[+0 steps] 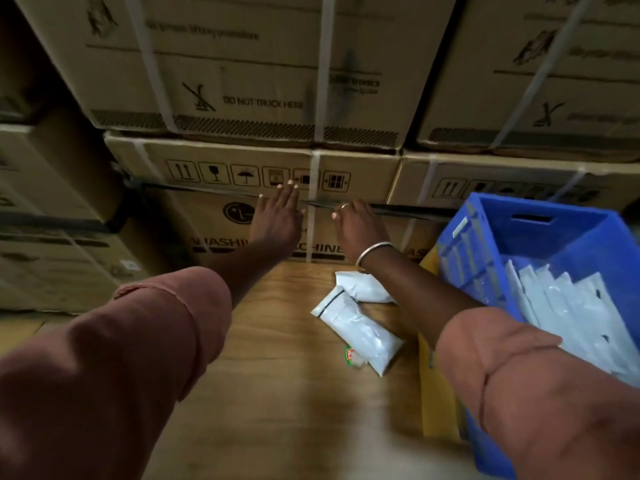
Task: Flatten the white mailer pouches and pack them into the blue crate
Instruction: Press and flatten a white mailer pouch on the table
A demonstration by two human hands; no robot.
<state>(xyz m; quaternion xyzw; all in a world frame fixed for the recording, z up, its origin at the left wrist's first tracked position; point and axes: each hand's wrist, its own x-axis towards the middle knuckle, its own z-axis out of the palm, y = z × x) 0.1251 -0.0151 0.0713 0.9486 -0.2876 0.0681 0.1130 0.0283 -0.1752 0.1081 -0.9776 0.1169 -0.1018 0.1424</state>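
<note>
Head view: two hands out front, two pouches loose, one crate at the right.

Both arms reach forward over the wooden table [284, 341] toward the stacked cardboard boxes [242, 81]. The left hand [277, 213] is flat, fingers straight and slightly spread, holding nothing. The right hand [358, 225] shows its back with fingers bent away from the camera, so I cannot tell whether it grips anything; it has one ring [345, 205] on a finger and one bangle [372, 252] at the wrist. Two white mailer pouches lie on the table under the right forearm: the near pouch [360, 329] overlaps the far pouch [365, 288]. One blue crate [540, 230] sits just right of them, with a row of packed pouches [568, 306] on edge inside, overlapping too much to count.
</note>
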